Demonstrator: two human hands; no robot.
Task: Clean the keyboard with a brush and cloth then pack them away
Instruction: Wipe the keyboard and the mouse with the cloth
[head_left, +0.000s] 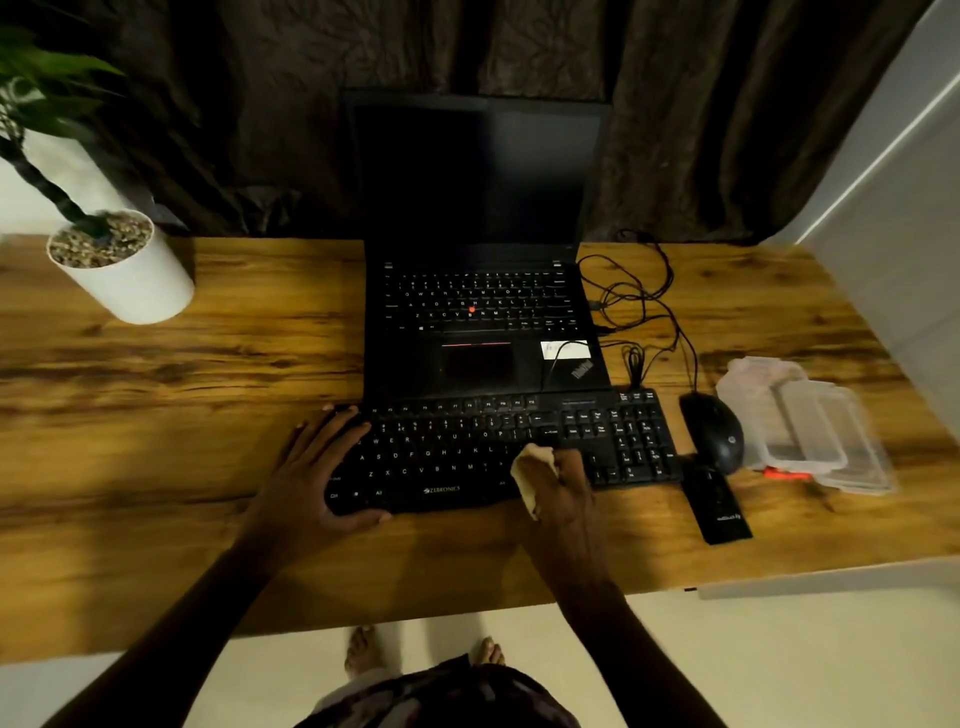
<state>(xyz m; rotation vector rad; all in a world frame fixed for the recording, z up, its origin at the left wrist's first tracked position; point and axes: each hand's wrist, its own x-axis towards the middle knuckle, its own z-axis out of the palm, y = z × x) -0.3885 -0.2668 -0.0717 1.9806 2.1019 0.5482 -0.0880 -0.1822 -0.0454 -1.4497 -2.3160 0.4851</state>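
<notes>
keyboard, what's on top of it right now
The left hand rests on the left end of the keyboard; the right hand holds a pale cloth near its middle. Keys under them are hidden.

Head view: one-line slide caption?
Person's left hand steadies the keyboard while the right hand holds a cloth on its keys.

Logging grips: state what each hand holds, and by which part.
Right hand grips the cloth by its bunched middle. Left hand holds nothing, resting on the keyboard.

Dim warm light, deep shadows at rear, soft blur, edges bowed by wide-angle lens
</notes>
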